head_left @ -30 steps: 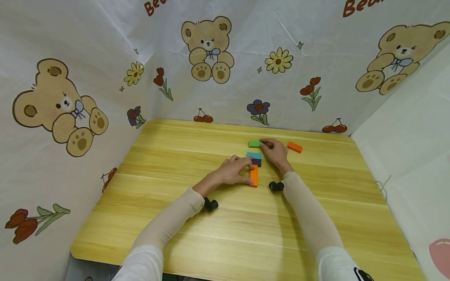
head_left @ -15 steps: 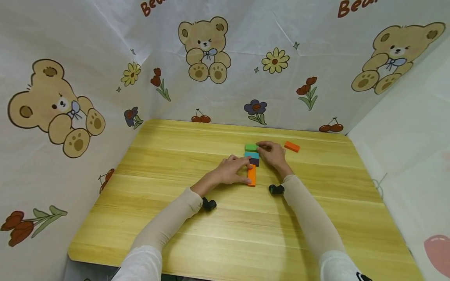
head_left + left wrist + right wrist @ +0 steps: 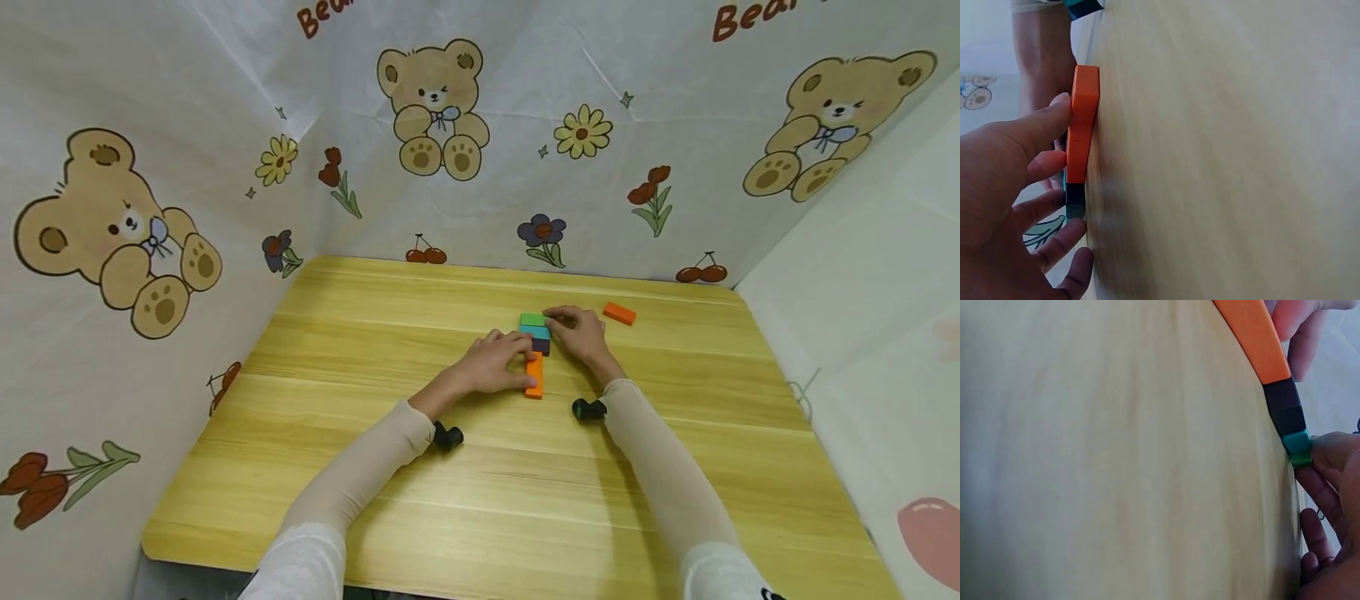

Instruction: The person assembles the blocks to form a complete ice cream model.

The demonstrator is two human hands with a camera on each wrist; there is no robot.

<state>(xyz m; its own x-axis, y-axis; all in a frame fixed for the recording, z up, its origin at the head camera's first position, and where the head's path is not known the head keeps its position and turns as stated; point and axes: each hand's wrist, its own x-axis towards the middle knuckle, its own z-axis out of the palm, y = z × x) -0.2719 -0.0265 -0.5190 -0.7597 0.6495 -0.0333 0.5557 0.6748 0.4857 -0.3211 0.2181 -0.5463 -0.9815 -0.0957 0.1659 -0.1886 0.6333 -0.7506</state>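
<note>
An orange block (image 3: 534,379) lies lengthwise on the table. At its far end a dark block (image 3: 541,346), a light blue block (image 3: 535,332) and a green block (image 3: 532,319) lie crosswise in a row, touching one another. My left hand (image 3: 491,364) rests thumb and fingertips on the orange block; in the left wrist view, other fingers reach along the dark block (image 3: 1075,199). With thumb and forefinger, my right hand (image 3: 581,331) pinches the green block (image 3: 1301,459) at its right end, against the light blue block (image 3: 1297,441).
A red-orange block (image 3: 619,313) lies apart, to the right of my right hand. The wooden table (image 3: 480,517) meets a bear-printed cloth (image 3: 450,208) at its back edge. Each wrist carries a small black camera (image 3: 588,410).
My right hand has drawn the green block toward me until it met the light blue block, closing the gap between them. My left hand has stayed on the orange block.
</note>
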